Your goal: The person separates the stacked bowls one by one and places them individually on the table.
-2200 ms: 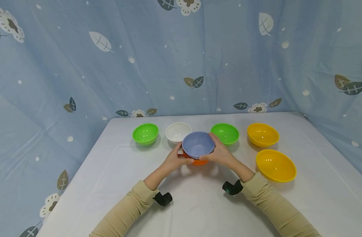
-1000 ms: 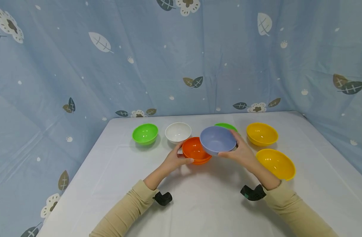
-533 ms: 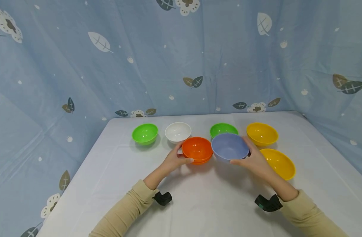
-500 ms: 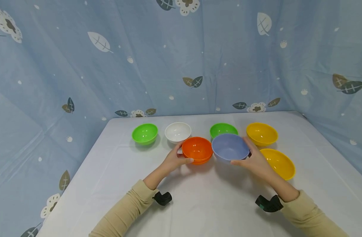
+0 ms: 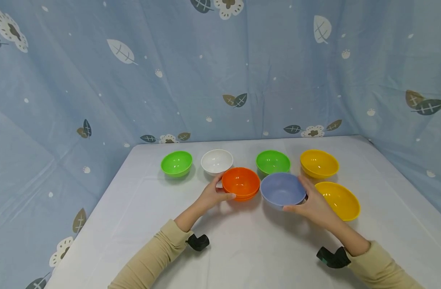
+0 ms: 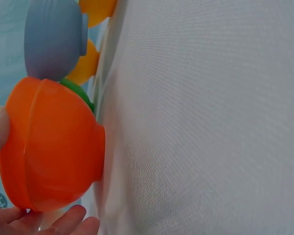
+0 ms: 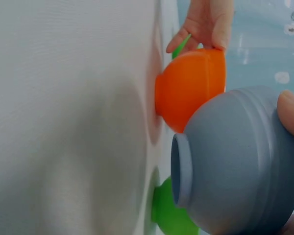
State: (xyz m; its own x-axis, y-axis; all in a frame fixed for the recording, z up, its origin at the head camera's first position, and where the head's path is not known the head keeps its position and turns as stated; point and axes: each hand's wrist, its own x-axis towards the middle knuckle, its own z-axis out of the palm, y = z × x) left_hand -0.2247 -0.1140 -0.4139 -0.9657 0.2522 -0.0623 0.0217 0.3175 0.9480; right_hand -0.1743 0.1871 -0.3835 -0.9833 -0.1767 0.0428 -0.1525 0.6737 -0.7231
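In the head view, my left hand (image 5: 212, 194) holds the near left side of an orange bowl (image 5: 240, 182), thumb on its rim. The orange bowl stands upright on the white cloth, and a line runs round it under the rim. To its right, my right hand (image 5: 313, 203) grips a blue-grey bowl (image 5: 283, 189) by its right side. In the right wrist view the blue-grey bowl (image 7: 235, 161) is off the cloth, with its foot ring exposed and a shadow beside it. The left wrist view shows the left fingers (image 6: 68, 221) against the orange bowl (image 6: 59, 147).
Behind stand a green bowl (image 5: 176, 163), a white bowl (image 5: 216, 161), another green bowl (image 5: 273, 162) and a yellow bowl (image 5: 319, 163). A larger yellow bowl (image 5: 339, 200) sits beyond my right hand, partly covered by it. A blue patterned curtain (image 5: 191, 80) hangs behind the table.
My right hand has lifted the blue-grey bowl off the orange one, carried it right, and lately brought it nearer and lower. My left hand has stayed on the orange bowl.
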